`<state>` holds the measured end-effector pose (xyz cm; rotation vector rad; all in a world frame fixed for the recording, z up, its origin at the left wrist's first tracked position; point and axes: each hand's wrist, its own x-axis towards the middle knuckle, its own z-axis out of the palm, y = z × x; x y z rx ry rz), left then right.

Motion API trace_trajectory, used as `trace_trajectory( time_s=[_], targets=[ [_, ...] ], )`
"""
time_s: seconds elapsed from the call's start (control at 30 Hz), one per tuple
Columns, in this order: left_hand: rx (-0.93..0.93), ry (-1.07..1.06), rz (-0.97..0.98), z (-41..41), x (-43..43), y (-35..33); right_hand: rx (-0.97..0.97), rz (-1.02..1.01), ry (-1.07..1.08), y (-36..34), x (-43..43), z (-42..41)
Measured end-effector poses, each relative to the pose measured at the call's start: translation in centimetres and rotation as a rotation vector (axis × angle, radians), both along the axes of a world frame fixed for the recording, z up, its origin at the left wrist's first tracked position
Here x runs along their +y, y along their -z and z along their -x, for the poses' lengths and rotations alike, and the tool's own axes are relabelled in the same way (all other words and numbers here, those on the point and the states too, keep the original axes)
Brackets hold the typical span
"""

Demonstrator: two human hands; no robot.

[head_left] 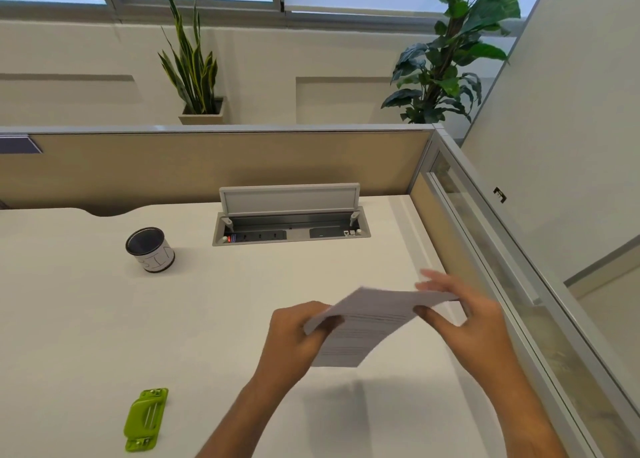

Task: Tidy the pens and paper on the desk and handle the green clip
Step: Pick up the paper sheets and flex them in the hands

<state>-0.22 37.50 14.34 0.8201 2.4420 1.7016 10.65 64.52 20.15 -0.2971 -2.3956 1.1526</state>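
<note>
A stack of white printed paper (pixel 367 322) is lifted above the white desk (pixel 86 319), tilted with its right end higher. My left hand (pixel 298 336) grips its lower left corner. My right hand (pixel 460 314) pinches the right edge, thumb below and fingers above. The green clip (pixel 146 419) lies flat on the desk near the front left, apart from both hands. No pens are in view.
A white cup with a dark rim (pixel 150 250) stands at the back left. An open cable box with sockets (pixel 291 229) is set into the desk's far middle. Beige partitions (pixel 207 167) close the back and right sides.
</note>
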Motion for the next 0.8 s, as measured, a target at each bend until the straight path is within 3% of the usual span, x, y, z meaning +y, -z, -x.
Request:
trace_trajectory(
  time_s=[0.13,0.2,0.27,0.4,0.6,0.8],
  targets=[
    [-0.287,-0.072,-0.150,0.3,-0.4,0.6,-0.015,0.604,0.018,3.0,-0.9,0.2],
    [-0.342,-0.075,-0.189,0.4,-0.4,1.1,-0.101,0.734,-0.082,5.1,-1.9,0.4],
    [-0.387,-0.057,-0.194,0.3,-0.3,1.5,-0.163,0.719,-0.130,6.7,-3.0,0.3],
    [-0.448,-0.047,-0.198,0.4,-0.4,3.1,-0.137,0.773,0.004,8.6,-4.6,0.5],
    [-0.525,-0.119,-0.167,-0.3,-0.8,6.0,-0.110,0.681,0.167,11.4,-6.4,0.7],
    [-0.584,-0.118,-0.090,-2.9,-0.3,8.8,-0.217,0.658,0.156,14.9,-8.5,-0.3]
  ],
)
